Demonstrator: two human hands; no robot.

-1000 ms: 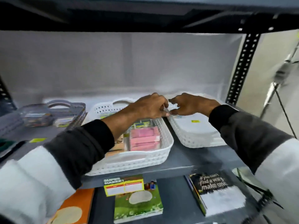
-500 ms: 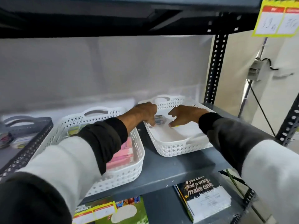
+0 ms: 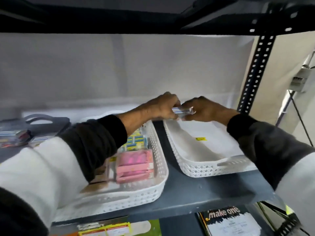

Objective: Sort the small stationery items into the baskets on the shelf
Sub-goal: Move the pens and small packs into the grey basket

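My left hand [image 3: 162, 106] and my right hand [image 3: 204, 108] meet above the far end of the right white basket [image 3: 201, 169]. Between them they grip a small clear-and-blue packet [image 3: 182, 110], held level just above the basket's back rim. That basket holds only a small yellow sticker [image 3: 200, 139] on its floor. The middle white basket [image 3: 153, 189] holds pink boxes [image 3: 134, 166] in front and small blue-and-yellow packs [image 3: 136, 142] behind, partly covered by my left sleeve. Which fingers pinch the packet is blurred.
A dark grey basket [image 3: 46, 120] with small packets stands at the left of the grey shelf [image 3: 213, 195]. A black perforated upright [image 3: 255, 72] rises at the right. Books lie on the lower shelf [image 3: 226, 220]. The shelf above hangs low overhead.
Both hands have risen from the floor of the right basket to its far rim, lifting the small packet between them. The camera has swung slightly left and down.
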